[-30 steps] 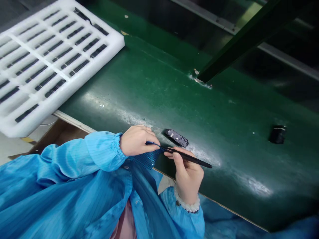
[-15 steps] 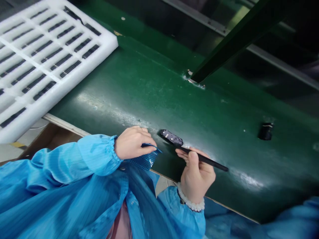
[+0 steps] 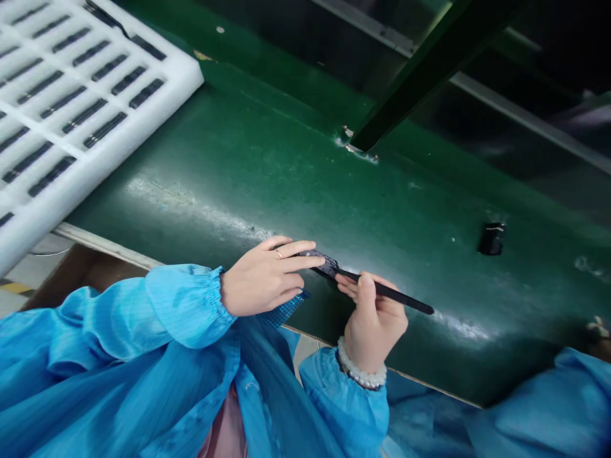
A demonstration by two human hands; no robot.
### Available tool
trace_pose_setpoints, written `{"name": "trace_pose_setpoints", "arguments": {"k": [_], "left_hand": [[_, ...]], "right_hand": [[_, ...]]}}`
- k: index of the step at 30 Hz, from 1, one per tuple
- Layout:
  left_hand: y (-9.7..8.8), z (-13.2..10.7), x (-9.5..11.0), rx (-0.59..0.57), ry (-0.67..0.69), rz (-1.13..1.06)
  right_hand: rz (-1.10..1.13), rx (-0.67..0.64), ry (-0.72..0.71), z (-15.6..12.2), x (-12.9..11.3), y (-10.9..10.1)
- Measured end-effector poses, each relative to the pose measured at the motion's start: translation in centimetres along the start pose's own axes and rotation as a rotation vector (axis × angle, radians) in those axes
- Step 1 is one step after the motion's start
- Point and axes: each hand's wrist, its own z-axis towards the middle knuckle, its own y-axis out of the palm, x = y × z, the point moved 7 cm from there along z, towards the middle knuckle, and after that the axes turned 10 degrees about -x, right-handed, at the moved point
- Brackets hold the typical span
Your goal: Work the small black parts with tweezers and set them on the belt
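My left hand (image 3: pixel 262 277) lies with its index and middle fingers stretched out over a small black part (image 3: pixel 328 263) on the green belt (image 3: pixel 286 165), touching it. A blue perforated sheet (image 3: pixel 285 310) shows under that hand's lower fingers. My right hand (image 3: pixel 375 321) is closed round a thin black tool (image 3: pixel 401 297). The tool's tip meets the black part just right of my left fingertips. Both arms wear blue sleeves, and a bead bracelet sits on the right wrist.
A white foam tray (image 3: pixel 119 143) with several slots of dark strips lies at the upper left, overhanging the belt's edge. A second small black part (image 3: pixel 491 238) sits on the belt to the right. A dark bar (image 3: pixel 420 70) crosses above. Another blue sleeve (image 3: pixel 548 407) shows at the lower right.
My left hand has let its pinch on the blue sheet loosen and stretched its fingers forward onto the black part. My right hand stayed closed on the tool, its tip now at the part.
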Motion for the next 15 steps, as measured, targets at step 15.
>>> {"name": "trace_pose_setpoints", "arguments": {"k": [15], "left_hand": [[-0.08, 0.08, 0.09, 0.007, 0.004, 0.005]], "right_hand": [[0.037, -0.007, 0.040, 0.09, 0.40, 0.09]]}}
